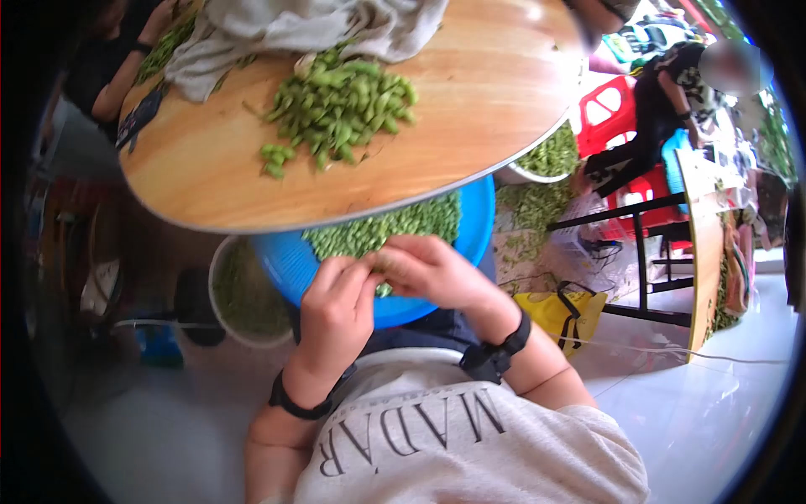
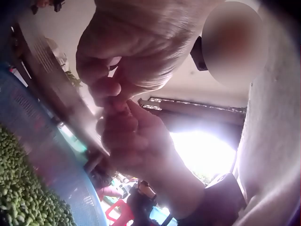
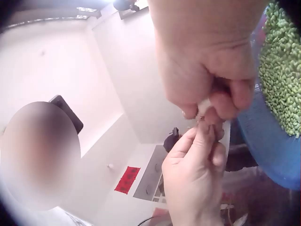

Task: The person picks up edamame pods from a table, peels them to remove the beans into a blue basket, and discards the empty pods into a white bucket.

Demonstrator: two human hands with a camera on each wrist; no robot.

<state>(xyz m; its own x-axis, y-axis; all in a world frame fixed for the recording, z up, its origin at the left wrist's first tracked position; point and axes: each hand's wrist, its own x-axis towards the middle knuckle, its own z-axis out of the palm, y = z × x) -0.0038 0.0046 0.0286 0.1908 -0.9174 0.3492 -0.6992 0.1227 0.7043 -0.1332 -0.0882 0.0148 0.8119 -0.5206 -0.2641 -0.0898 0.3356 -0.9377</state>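
Note:
My left hand (image 1: pixel 334 307) and right hand (image 1: pixel 432 273) meet fingertip to fingertip over a blue plastic basin (image 1: pixel 479 223). Thumbs and fingers of both pinch a small bean pod, almost wholly hidden by the fingertips. Below them, shelled green beans (image 1: pixel 353 235) cover the basin's bottom. The right wrist view shows the right hand (image 3: pixel 207 70) above, its fingers curled in against the left fingertips. On the wooden table (image 1: pixel 470 109) just beyond lies a heap of green bean pods (image 1: pixel 340 109).
A grey cloth (image 1: pixel 294 29) lies at the table's far side. To the left of the basin stands a pale tub (image 1: pixel 220 294); another tub of greens (image 1: pixel 546 160) is at the right. A yellow bag (image 1: pixel 541 315) sits on the floor. Other people are around the table and at right.

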